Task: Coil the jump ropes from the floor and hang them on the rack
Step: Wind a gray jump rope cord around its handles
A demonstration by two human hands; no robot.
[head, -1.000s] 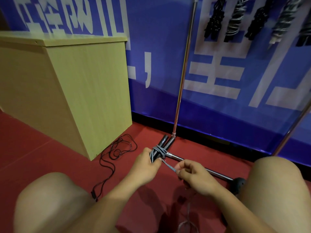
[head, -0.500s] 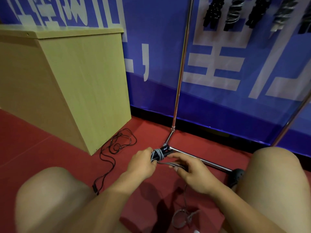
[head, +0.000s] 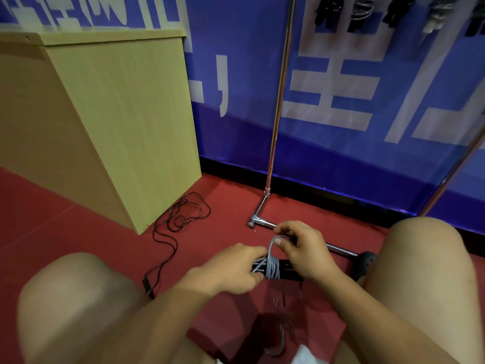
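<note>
A grey jump rope (head: 272, 264) is wound in several turns round its black handles (head: 287, 269), held low between my knees. My left hand (head: 233, 269) grips the left end of the handles. My right hand (head: 305, 248) pinches a raised loop of the grey cord just above the bundle. Loose grey cord (head: 275, 337) trails onto the floor below. A black jump rope (head: 181, 219) lies tangled on the red floor by the cabinet. The metal rack (head: 278, 106) stands ahead, with several coiled ropes (head: 362, 11) hanging at the top.
A tall wooden cabinet (head: 105, 122) stands at the left. A blue banner wall (head: 367, 127) closes the back. The rack's base bar (head: 336, 248) runs along the floor to a black caster (head: 366, 261) near my right knee (head: 425, 258). My left knee (head: 78, 298) is at lower left.
The handle bundle has swung from pointing away to lying crosswise and come closer to me. My right hand has risen from below the bundle to above it, lifting a loop of cord.
</note>
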